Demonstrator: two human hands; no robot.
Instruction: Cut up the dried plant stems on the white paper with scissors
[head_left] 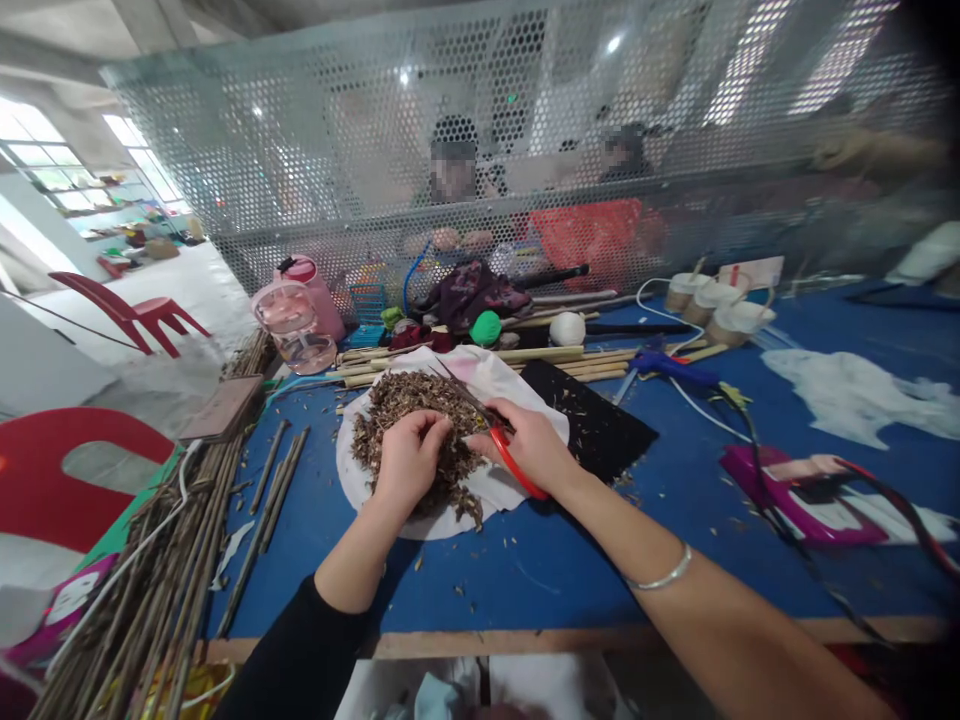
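A heap of brown, dry plant pieces [401,395] lies on a white cloth [352,490] on the blue table. Over the heap, my left hand [412,455] is closed, thumb and fingers pinched together; whatever is between them is too small to name. My right hand [529,445] is wrapped round a pair of scissors [517,462] with red handles. Their dark blades point up and to the left, above the heap's far side. Both hands are close together, with the right fingertips near the left ones. A black sheet [604,425] lies partly beside the cloth.
Long thin sticks [165,560] are bundled at the left edge. Cut bamboo rods [585,362], a green ball [486,328] and a pink jug [319,300] stand behind the cloth. A blue glue gun [675,370] and cups [739,322] are at right. A perforated metal screen [337,150] rises behind.
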